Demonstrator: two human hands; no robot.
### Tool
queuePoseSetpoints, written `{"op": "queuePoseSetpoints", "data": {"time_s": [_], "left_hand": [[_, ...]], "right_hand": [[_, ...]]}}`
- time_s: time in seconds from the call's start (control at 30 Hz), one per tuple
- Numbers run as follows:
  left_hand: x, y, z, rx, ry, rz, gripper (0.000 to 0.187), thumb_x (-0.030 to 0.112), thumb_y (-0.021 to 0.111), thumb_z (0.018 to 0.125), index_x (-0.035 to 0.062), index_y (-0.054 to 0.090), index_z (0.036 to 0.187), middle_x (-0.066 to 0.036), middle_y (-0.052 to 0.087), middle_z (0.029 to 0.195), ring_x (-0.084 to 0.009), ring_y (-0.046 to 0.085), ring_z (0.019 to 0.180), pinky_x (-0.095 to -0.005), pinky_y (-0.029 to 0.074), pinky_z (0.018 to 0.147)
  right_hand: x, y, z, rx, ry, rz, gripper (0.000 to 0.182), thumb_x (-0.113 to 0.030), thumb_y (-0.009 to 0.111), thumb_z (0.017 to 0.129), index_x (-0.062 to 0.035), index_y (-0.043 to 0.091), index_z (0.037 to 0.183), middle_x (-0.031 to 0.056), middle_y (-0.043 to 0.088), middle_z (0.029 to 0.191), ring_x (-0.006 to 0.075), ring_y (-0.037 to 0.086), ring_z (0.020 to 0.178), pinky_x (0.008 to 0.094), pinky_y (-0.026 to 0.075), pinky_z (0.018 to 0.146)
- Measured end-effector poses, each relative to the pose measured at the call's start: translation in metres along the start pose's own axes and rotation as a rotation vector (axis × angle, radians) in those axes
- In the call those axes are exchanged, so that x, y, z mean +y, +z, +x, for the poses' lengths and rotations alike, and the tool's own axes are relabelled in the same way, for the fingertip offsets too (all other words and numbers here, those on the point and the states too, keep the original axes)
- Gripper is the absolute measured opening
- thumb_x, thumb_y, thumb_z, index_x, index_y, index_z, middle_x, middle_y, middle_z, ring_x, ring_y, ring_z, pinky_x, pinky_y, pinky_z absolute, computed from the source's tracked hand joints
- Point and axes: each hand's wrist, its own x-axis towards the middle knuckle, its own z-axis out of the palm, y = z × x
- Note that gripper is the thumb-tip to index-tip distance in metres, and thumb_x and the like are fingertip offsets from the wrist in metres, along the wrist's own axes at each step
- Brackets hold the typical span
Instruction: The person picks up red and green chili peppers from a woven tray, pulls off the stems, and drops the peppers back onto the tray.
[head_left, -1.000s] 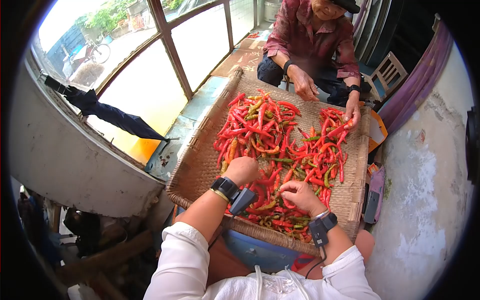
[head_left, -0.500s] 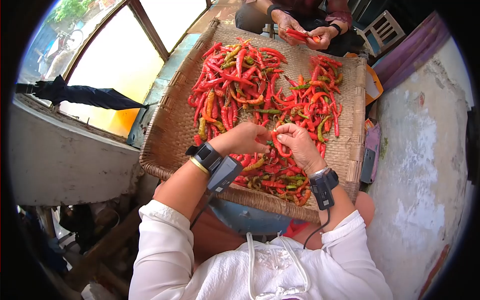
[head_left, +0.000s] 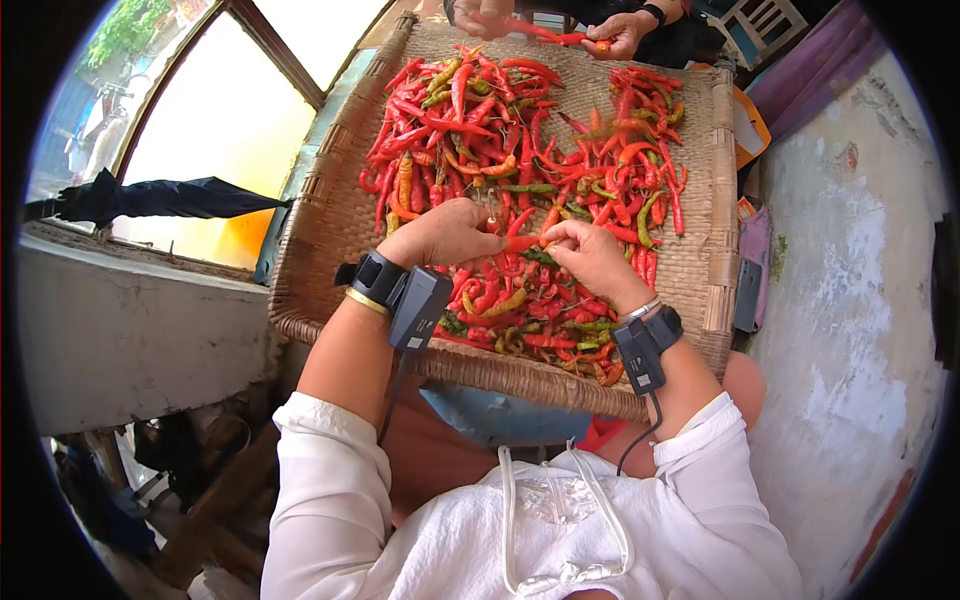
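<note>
Over the middle of a woven tray point(head_left: 340, 215), my left hand point(head_left: 450, 235) is closed on one end of a red chili pepper point(head_left: 522, 243). My right hand point(head_left: 597, 262) pinches the pepper's other end, so it lies sideways between both hands. Beneath and in front of them is a heap of red, orange and green peppers point(head_left: 545, 300). A larger pile point(head_left: 460, 110) rises at the back left of the tray, and another point(head_left: 640, 150) lies at the right.
Across the tray, another person's hands point(head_left: 620, 35) hold red peppers. A folded dark umbrella point(head_left: 180, 198) lies by the window at the left. A worn wall point(head_left: 840, 270) stands at the right, with a pink and grey item point(head_left: 752, 270) beside the tray.
My left hand has closed on the pepper, which was hanging from my right hand and now lies sideways. The other person's hands have moved apart. The view has shifted slightly.
</note>
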Motion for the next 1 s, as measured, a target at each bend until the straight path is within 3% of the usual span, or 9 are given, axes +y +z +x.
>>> {"op": "queuePoseSetpoints", "data": {"time_s": [0.2, 0.3, 0.4, 0.43, 0.57, 0.7, 0.83, 0.93, 1.0], "left_hand": [[-0.001, 0.002, 0.014, 0.301, 0.202, -0.527, 0.028, 0.024, 0.054, 0.088, -0.0009, 0.06, 0.1, -0.004, 0.064, 0.081, -0.006, 0.056, 0.06, -0.0214, 0.046, 0.054], [-0.011, 0.006, 0.025, 0.385, 0.339, -0.693, 0.039, 0.021, 0.055, 0.088, -0.0004, 0.049, 0.12, -0.007, 0.062, 0.101, -0.007, 0.058, 0.07, -0.0218, 0.049, 0.062], [-0.04, 0.018, 0.043, 0.433, 0.413, 0.393, 0.049, 0.017, 0.064, 0.076, 0.0017, 0.048, 0.12, -0.014, 0.057, 0.11, -0.0281, 0.061, 0.084, -0.0344, 0.05, 0.072], [-0.039, 0.022, 0.041, 0.429, 0.414, 0.394, 0.049, 0.017, 0.064, 0.076, 0.0017, 0.048, 0.12, -0.014, 0.057, 0.11, -0.0281, 0.061, 0.084, -0.0344, 0.05, 0.072], [-0.039, 0.038, 0.042, 0.394, 0.277, 0.561, 0.043, 0.014, 0.063, 0.071, 0.0033, 0.054, 0.111, -0.015, 0.055, 0.107, -0.0319, 0.057, 0.095, -0.0405, 0.046, 0.08], [-0.04, 0.038, 0.047, 0.433, 0.246, 0.589, 0.036, 0.015, 0.064, 0.07, 0.0053, 0.057, 0.104, -0.013, 0.058, 0.1, -0.031, 0.059, 0.089, -0.0405, 0.048, 0.075], [-0.033, 0.033, 0.042, 0.288, 0.2, 0.708, 0.02, 0.018, 0.063, 0.07, 0.0068, 0.063, 0.087, -0.013, 0.061, 0.082, -0.0309, 0.06, 0.082, -0.0418, 0.049, 0.069], [-0.033, 0.031, 0.038, 0.349, 0.269, 0.693, 0.018, 0.023, 0.06, 0.072, 0.0125, 0.065, 0.086, -0.012, 0.062, 0.077, -0.0302, 0.06, 0.079, -0.0396, 0.048, 0.067], [-0.03, 0.028, 0.038, 0.349, 0.25, 0.646, 0.018, 0.023, 0.06, 0.074, 0.0117, 0.065, 0.087, -0.012, 0.062, 0.077, -0.0302, 0.06, 0.078, -0.0396, 0.048, 0.066]], "right_hand": [[0.003, 0.015, -0.001, 0.08, -0.288, -0.647, 0.031, -0.019, 0.067, 0.072, -0.0085, 0.059, 0.1, 0.0111, 0.06, 0.086, 0.0307, 0.059, 0.083, 0.0418, 0.047, 0.07], [0.009, 0.018, 0.001, 0.074, -0.318, -0.745, 0.025, -0.017, 0.066, 0.071, -0.0074, 0.059, 0.093, 0.0107, 0.06, 0.084, 0.0306, 0.059, 0.082, 0.0417, 0.047, 0.071], [0.011, 0.015, 0.002, 0.066, -0.369, -0.782, 0.02, -0.015, 0.065, 0.069, -0.0059, 0.06, 0.086, 0.0111, 0.06, 0.082, 0.0305, 0.059, 0.08, 0.042, 0.047, 0.07], [0.01, 0.013, 0.003, 0.067, -0.366, -0.78, 0.02, -0.015, 0.065, 0.069, -0.0059, 0.06, 0.086, 0.0111, 0.06, 0.082, 0.0305, 0.059, 0.08, 0.042, 0.047, 0.07], [0.008, 0.002, 0.003, 0.056, -0.392, -0.503, 0.013, -0.013, 0.064, 0.072, -0.0027, 0.059, 0.079, 0.0079, 0.057, 0.068, 0.0218, 0.058, 0.063, 0.033, 0.047, 0.061], [0.001, -0.018, 0.008, -0.139, 0.049, -0.103, 0.019, -0.019, 0.063, 0.078, -0.002, 0.057, 0.073, 0.0032, 0.053, 0.056, 0.0113, 0.056, 0.056, 0.0287, 0.045, 0.051], [-0.014, -0.031, 0.008, 0.129, -0.044, 0.788, 0.041, -0.023, 0.057, 0.088, 0.0005, 0.046, 0.119, 0.002, 0.06, 0.079, 0.0074, 0.059, 0.063, 0.0165, 0.046, 0.051], [-0.019, -0.039, 0.004, 0.276, -0.029, 0.708, 0.035, -0.02, 0.057, 0.087, 0.0024, 0.051, 0.113, 0.0022, 0.059, 0.079, 0.0071, 0.057, 0.062, 0.0185, 0.045, 0.052], [-0.031, -0.039, -0.009, 0.274, 0.037, 0.343, 0.029, -0.017, 0.056, 0.086, 0.0019, 0.055, 0.108, 0.0013, 0.059, 0.077, 0.007, 0.056, 0.061, 0.02, 0.046, 0.054]]}}
